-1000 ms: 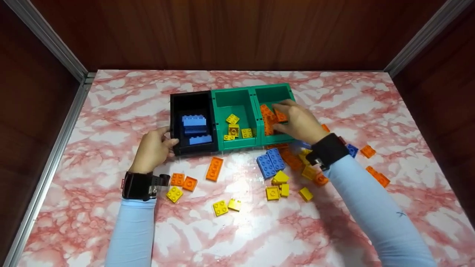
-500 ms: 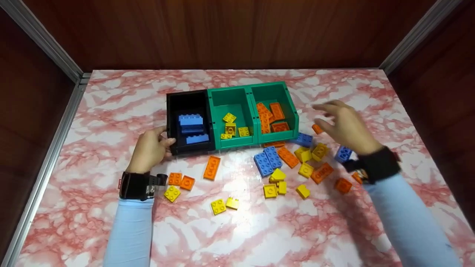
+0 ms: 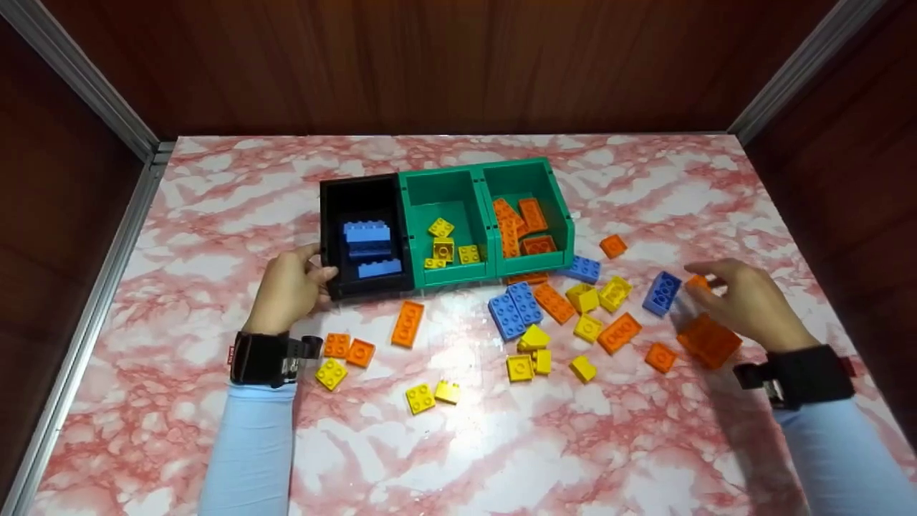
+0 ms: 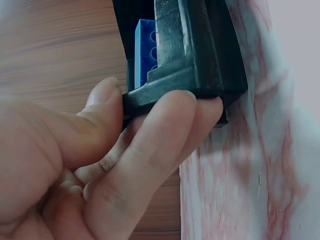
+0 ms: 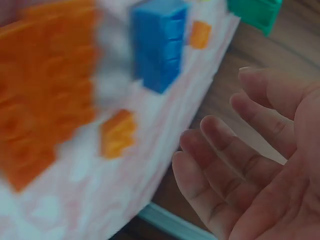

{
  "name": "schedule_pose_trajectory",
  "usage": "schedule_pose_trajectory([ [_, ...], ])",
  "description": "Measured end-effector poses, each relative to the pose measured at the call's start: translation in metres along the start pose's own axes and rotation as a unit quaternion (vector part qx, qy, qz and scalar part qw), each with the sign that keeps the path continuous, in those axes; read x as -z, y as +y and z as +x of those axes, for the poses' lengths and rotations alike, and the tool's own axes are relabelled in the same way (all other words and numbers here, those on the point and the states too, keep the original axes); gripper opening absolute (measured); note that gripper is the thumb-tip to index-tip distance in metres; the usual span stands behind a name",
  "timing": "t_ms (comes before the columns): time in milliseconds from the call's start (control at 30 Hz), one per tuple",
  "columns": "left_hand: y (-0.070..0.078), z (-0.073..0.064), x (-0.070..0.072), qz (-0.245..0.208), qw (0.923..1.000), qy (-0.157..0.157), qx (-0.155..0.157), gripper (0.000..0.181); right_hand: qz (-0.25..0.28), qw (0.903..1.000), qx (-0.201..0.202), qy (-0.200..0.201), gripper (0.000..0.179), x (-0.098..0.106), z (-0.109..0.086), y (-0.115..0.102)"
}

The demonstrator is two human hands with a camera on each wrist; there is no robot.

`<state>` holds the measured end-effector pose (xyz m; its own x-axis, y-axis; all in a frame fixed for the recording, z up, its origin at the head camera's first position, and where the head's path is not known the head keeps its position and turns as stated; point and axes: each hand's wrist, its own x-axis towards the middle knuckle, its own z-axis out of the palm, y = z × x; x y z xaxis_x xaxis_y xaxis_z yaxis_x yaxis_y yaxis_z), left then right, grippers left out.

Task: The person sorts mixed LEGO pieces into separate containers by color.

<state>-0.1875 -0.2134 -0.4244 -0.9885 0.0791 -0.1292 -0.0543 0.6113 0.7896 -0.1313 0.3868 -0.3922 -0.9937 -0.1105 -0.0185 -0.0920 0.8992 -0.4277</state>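
My left hand (image 3: pixel 284 290) pinches the front left corner of the black bin (image 3: pixel 362 197), thumb on the rim and fingers beneath, as the left wrist view shows. Blue bricks (image 3: pixel 369 240) lie inside that bin. Joined to it are a middle green bin (image 3: pixel 448 210) with yellow bricks (image 3: pixel 443 249) and a right green bin (image 3: pixel 517 184) with orange bricks (image 3: pixel 531 215). At the right, my right hand (image 3: pixel 752 301) hovers with loosely spread fingers, holding nothing. Near it are large orange bricks (image 3: pixel 708 342), a small orange brick (image 5: pixel 118 134) and a blue brick (image 3: pixel 662 292).
Loose yellow, blue and orange bricks (image 3: pixel 620 333) lie scattered in front of the bins and to their right. Several more, including an orange brick (image 3: pixel 407 324) and a yellow brick (image 3: pixel 420 398), are at the front left. Dark wooden panels (image 3: pixel 458 68) enclose the marbled table (image 3: pixel 458 466).
My right hand has left the right green bin, where orange bricks now lie, and moved right and nearer over the loose bricks. My left hand keeps its hold on the black bin.
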Motion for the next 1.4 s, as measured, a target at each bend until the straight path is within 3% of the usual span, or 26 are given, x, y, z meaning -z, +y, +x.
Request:
schedule_pose_trajectory([
  [100, 0.000, 0.000, 0.000, -0.001, 1.0000, 0.001, 0.001, 0.052, -0.007, 0.9993, -0.031, -0.019, 0.046, -0.007, -0.008, 0.012],
  [300, 0.000, -0.001, -0.001, 0.000, 1.0000, 0.002, 0.001, 0.052, -0.010, 0.9989, -0.033, -0.031, 0.050, -0.023, -0.027, 0.020],
  [500, 0.000, 0.000, 0.001, 0.009, 0.9999, 0.011, -0.006, 0.050, -0.037, 0.9956, -0.065, -0.056, 0.063, -0.039, -0.045, 0.019],
  [800, -0.001, -0.001, 0.000, 0.003, 1.0000, 0.007, 0.000, 0.051, -0.061, 0.9979, -0.023, 0.008, 0.043, -0.043, -0.048, 0.018],
  [967, 0.000, 0.000, 0.000, -0.001, 1.0000, 0.003, -0.002, 0.051, -0.035, 0.9982, 0.004, 0.048, 0.044, -0.033, -0.036, 0.004],
  [1100, 0.000, 0.000, 0.001, 0.003, 1.0000, 0.003, -0.004, 0.051, -0.028, 0.9931, 0.077, 0.084, 0.045, -0.026, -0.016, -0.021],
  [1400, 0.000, 0.001, -0.001, 0.008, 1.0000, 0.004, -0.002, 0.051, -0.036, 0.9782, 0.193, 0.068, 0.047, -0.022, 0.039, -0.093],
])
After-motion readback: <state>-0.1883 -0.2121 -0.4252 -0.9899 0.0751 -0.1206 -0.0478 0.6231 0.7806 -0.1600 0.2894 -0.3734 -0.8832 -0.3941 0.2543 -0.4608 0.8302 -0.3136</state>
